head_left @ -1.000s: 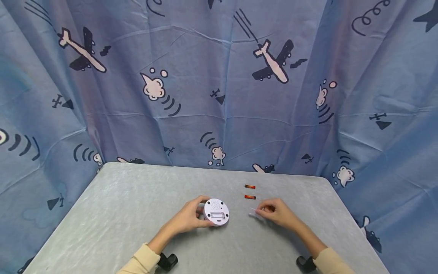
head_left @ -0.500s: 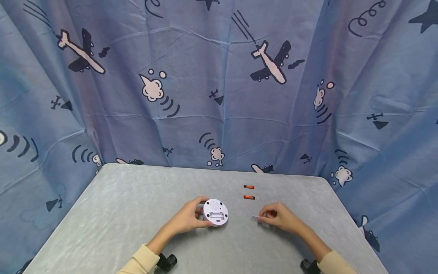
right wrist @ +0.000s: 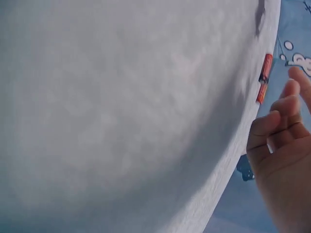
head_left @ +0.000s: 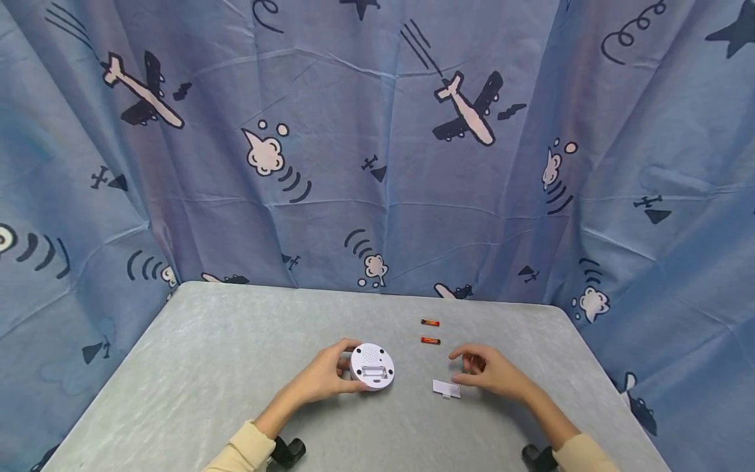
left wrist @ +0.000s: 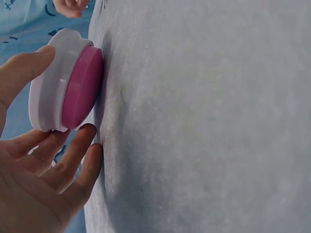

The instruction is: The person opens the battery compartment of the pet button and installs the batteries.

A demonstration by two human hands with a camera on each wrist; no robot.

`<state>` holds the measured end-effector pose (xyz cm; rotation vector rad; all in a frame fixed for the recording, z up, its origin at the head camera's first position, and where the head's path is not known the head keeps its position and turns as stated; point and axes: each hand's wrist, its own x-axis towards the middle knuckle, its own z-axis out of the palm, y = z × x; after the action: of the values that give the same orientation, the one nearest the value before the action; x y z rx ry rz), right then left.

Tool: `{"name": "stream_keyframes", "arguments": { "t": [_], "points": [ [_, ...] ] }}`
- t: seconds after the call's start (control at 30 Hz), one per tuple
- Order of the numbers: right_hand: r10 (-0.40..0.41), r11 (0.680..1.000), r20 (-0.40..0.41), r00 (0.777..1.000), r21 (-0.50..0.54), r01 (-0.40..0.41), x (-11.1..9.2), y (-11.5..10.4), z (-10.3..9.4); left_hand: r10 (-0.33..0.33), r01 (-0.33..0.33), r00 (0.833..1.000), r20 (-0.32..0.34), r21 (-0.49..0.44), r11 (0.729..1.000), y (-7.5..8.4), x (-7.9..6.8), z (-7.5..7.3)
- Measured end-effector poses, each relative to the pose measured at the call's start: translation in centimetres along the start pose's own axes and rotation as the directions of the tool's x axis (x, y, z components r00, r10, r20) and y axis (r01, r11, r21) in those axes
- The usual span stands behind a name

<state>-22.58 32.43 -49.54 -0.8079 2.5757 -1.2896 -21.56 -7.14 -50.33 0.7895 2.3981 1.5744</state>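
Presently, the grey table [head_left: 236, 341] extends under both hands, and its surface looks smooth, so small parts could slide or roll if a finger pushes them by accident.

The left hand [head_left: 321, 373] holds a white round device [head_left: 370, 359] between thumb and fingers. The fingers stand as wide as its body and grip it at the rim only. The pink part [left wrist: 83, 90] faces down to the table; whether it touches there, I cannot tell. Because of this edge grip, a strong press from above, far from these fingers, could tip the device or turn it.

The right hand [head_left: 489, 373] holds nothing; its fingers are loosely bent, with a moderate gap between thumb and forefinger. At the device's upper face, to the right of the left fingers, an uncovered compartment [head_left: 374, 372] is visible.

The thin cover [head_left: 445, 388] lies just beside the right thumb tip, so a careless movement of this thumb could sweep it away.

Beyond the right forefinger lie two batteries, the nearer battery [head_left: 430, 341] and the farther battery [head_left: 430, 322]. Being round, they could roll if fingertips touch them sideways.
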Motion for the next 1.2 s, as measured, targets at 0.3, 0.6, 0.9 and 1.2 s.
{"name": "stream_keyframes", "arguments": {
  "t": [0.3, 0.6, 0.9, 1.2],
  "points": [
    [0.086, 0.995, -0.066, 0.994, -0.051, -0.09, 0.3, 1.0, -1.2, 0.012, -0.011, 1.0, -0.007, 0.033, 0.999, -0.5, -0.1, -0.3],
    [0.135, 0.986, -0.12, 0.984, -0.082, -0.145, 1.4, 2.0, -1.6, 0.016, -0.016, 1.0, -0.002, 0.035, 0.999, -0.7, -0.3, -0.7],
    [0.135, 0.982, -0.146, 0.98, -0.112, -0.152, 2.9, 2.8, -2.2, 0.019, -0.02, 1.0, 0.013, 0.026, 0.999, -1.0, -0.2, -0.8],
    [0.113, 0.976, -0.201, 0.973, -0.161, -0.146, 5.8, 3.6, -3.0, -0.002, 0.002, 1.0, 0.024, 0.033, 0.999, -1.3, -0.2, -0.8]
  ]
}}
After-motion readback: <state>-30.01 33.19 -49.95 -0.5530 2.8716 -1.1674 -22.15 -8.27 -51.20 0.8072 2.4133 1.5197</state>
